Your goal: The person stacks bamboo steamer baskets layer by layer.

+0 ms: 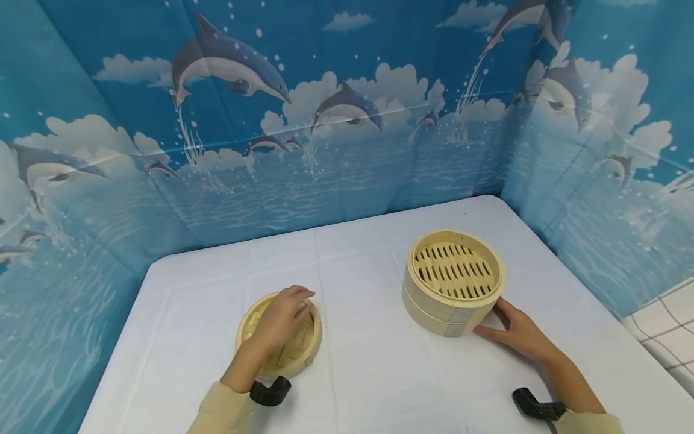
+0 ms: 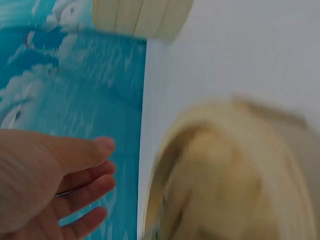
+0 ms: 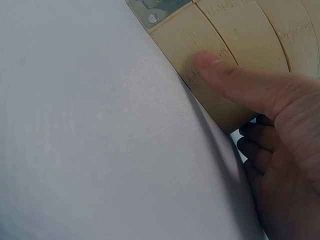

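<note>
A round bamboo steamer lid (image 1: pixel 311 352) lies on the table at left, its woven inner side facing up. Above it hovers my left hand (image 1: pixel 284 319), fingers loosely bent and holding nothing; in the left wrist view a gap separates that hand (image 2: pixel 55 185) from the blurred rim (image 2: pixel 200 120). A stacked bamboo steamer (image 1: pixel 434 307) stands farther right, slatted floor showing in its upper tier. My right hand (image 1: pixel 517 331) touches its near right side. In the right wrist view the thumb rests on the lower wall (image 3: pixel 180 55), while the other fingers reach past the edge, partly hidden.
A white-covered table (image 1: pixel 358 283) carries both bamboo pieces. Behind it and along the sides hangs a blue dolphin-print curtain (image 1: pixel 347 181). Black wrist mounts (image 1: pixel 270 392) sit on both forearms. White wall tiles (image 1: pixel 664 325) show at the right edge.
</note>
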Tool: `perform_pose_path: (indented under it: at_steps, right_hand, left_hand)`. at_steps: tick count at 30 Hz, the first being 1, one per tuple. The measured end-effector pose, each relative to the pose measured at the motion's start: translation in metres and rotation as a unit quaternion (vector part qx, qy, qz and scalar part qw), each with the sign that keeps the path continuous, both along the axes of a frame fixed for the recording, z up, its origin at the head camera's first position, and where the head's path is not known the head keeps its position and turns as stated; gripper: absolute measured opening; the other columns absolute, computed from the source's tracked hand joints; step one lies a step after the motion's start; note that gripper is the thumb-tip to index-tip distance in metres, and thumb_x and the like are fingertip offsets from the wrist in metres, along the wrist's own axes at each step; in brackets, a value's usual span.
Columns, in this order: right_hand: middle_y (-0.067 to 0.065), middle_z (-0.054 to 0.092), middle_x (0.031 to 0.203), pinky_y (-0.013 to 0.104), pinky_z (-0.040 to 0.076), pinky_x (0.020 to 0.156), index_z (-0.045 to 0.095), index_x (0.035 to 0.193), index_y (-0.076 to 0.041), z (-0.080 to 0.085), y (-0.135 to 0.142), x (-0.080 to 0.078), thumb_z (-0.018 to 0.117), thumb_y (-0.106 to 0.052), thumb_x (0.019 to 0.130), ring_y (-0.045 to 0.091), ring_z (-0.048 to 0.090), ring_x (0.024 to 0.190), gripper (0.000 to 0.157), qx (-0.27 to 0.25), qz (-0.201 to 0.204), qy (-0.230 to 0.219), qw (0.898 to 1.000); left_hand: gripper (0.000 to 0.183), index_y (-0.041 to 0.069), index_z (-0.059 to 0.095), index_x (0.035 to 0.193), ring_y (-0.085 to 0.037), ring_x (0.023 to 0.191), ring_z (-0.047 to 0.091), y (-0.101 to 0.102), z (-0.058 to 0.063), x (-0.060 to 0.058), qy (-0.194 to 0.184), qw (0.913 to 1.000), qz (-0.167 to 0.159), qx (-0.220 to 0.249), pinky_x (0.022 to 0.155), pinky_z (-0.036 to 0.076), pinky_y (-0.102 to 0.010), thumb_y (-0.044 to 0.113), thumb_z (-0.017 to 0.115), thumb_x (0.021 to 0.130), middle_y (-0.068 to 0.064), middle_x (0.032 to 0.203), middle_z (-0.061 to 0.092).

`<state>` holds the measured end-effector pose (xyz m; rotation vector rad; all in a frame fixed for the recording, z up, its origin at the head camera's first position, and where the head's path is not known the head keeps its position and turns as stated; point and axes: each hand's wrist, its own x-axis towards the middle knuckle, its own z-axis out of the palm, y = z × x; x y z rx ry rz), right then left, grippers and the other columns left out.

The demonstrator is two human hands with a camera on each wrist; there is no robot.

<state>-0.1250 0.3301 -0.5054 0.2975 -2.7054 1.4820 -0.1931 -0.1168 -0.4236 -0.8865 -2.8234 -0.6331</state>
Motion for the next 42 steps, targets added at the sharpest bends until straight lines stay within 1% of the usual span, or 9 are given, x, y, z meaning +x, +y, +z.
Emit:
perform_pose_path:
  at_steps: [5, 8, 11, 14, 19, 28, 32, 35, 42]
  right_hand:
    - [0.010, 0.019, 0.136, 0.001, 0.016, 0.086, 0.016, 0.134, -0.026, 0.001, -0.002, 0.001, 0.068, -0.019, 0.071, 0.008, 0.014, 0.122, 0.082, -0.002, 0.003, -0.008, 1.000]
    - [0.010, 0.019, 0.136, 0.001, 0.016, 0.086, 0.015, 0.134, -0.028, 0.002, -0.002, 0.002, 0.067, -0.020, 0.071, 0.008, 0.013, 0.122, 0.082, 0.002, 0.001, -0.013, 1.000]
    - [0.008, 0.019, 0.136, 0.001, 0.016, 0.086, 0.017, 0.134, -0.029, 0.003, -0.002, 0.001, 0.068, -0.020, 0.071, 0.006, 0.014, 0.122, 0.082, -0.001, -0.001, -0.007, 1.000]
    - [0.007, 0.021, 0.136, 0.001, 0.017, 0.086, 0.018, 0.134, -0.028, 0.006, -0.002, 0.001, 0.068, -0.018, 0.070, 0.002, 0.015, 0.120, 0.082, -0.008, 0.005, 0.004, 1.000]
    - [0.007, 0.022, 0.135, 0.001, 0.017, 0.087, 0.018, 0.134, -0.027, 0.007, -0.002, 0.000, 0.069, -0.017, 0.070, -0.002, 0.015, 0.119, 0.082, -0.007, 0.007, 0.014, 1.000]
    - [0.010, 0.019, 0.136, 0.000, 0.015, 0.085, 0.016, 0.134, -0.029, 0.003, -0.002, 0.001, 0.067, -0.021, 0.071, 0.009, 0.013, 0.122, 0.081, 0.010, -0.006, -0.009, 1.000]
    - [0.010, 0.020, 0.136, 0.000, 0.015, 0.085, 0.014, 0.134, -0.031, 0.002, -0.002, 0.000, 0.067, -0.024, 0.072, 0.014, 0.013, 0.123, 0.081, 0.021, -0.008, -0.016, 1.000]
    - [0.010, 0.020, 0.136, 0.000, 0.016, 0.084, 0.014, 0.133, -0.032, 0.001, 0.000, -0.001, 0.067, -0.025, 0.071, 0.013, 0.014, 0.123, 0.082, 0.024, -0.010, -0.016, 1.000]
    - [0.013, 0.018, 0.136, 0.002, 0.014, 0.087, 0.012, 0.134, -0.030, 0.000, 0.000, 0.000, 0.066, -0.026, 0.072, 0.019, 0.013, 0.123, 0.082, 0.033, -0.013, -0.021, 0.999]
  left_hand:
    - [0.025, 0.007, 0.060, 0.103, -0.017, 0.098, 0.048, -0.041, -0.008, -0.001, -0.045, 0.9990, 0.003, 0.007, 0.082, 0.040, -0.033, 0.019, 0.056, 0.081, -0.002, 0.104, 0.054]
    - [0.021, 0.011, 0.063, 0.097, -0.011, 0.092, 0.050, -0.056, -0.011, 0.000, -0.052, 0.9984, 0.009, 0.018, 0.079, 0.041, -0.030, 0.021, 0.059, 0.079, 0.004, 0.097, 0.057]
    - [0.015, 0.015, 0.064, 0.092, -0.006, 0.084, 0.051, -0.066, -0.017, -0.002, -0.067, 0.9967, -0.005, 0.045, 0.073, 0.043, -0.026, 0.020, 0.060, 0.077, 0.010, 0.090, 0.056]
    - [0.013, 0.016, 0.064, 0.089, -0.005, 0.082, 0.050, -0.073, -0.021, -0.003, -0.081, 0.9938, -0.018, 0.074, 0.070, 0.044, -0.024, 0.016, 0.061, 0.077, 0.011, 0.088, 0.055]
    - [0.010, 0.016, 0.065, 0.086, -0.004, 0.078, 0.051, -0.077, -0.028, -0.006, -0.063, 0.9931, -0.019, 0.097, 0.067, 0.045, -0.021, 0.014, 0.060, 0.077, 0.012, 0.084, 0.055]
    - [0.009, 0.017, 0.065, 0.080, -0.003, 0.076, 0.051, -0.078, -0.032, -0.006, -0.031, 0.9938, -0.029, 0.103, 0.065, 0.045, -0.019, 0.011, 0.060, 0.076, 0.013, 0.081, 0.055]
    - [0.009, 0.016, 0.065, 0.080, -0.003, 0.076, 0.051, -0.077, -0.028, -0.006, -0.025, 0.9949, -0.026, 0.094, 0.065, 0.045, -0.019, 0.010, 0.061, 0.076, 0.011, 0.080, 0.055]
    - [0.009, 0.013, 0.066, 0.082, -0.005, 0.077, 0.052, -0.072, -0.018, -0.010, -0.013, 0.9950, -0.027, 0.096, 0.066, 0.045, -0.019, 0.009, 0.060, 0.076, 0.009, 0.082, 0.056]
    - [0.010, 0.012, 0.066, 0.086, -0.005, 0.080, 0.052, -0.044, 0.025, -0.032, 0.005, 0.9950, -0.034, 0.094, 0.069, 0.044, -0.019, 0.013, 0.058, 0.078, 0.008, 0.084, 0.057]
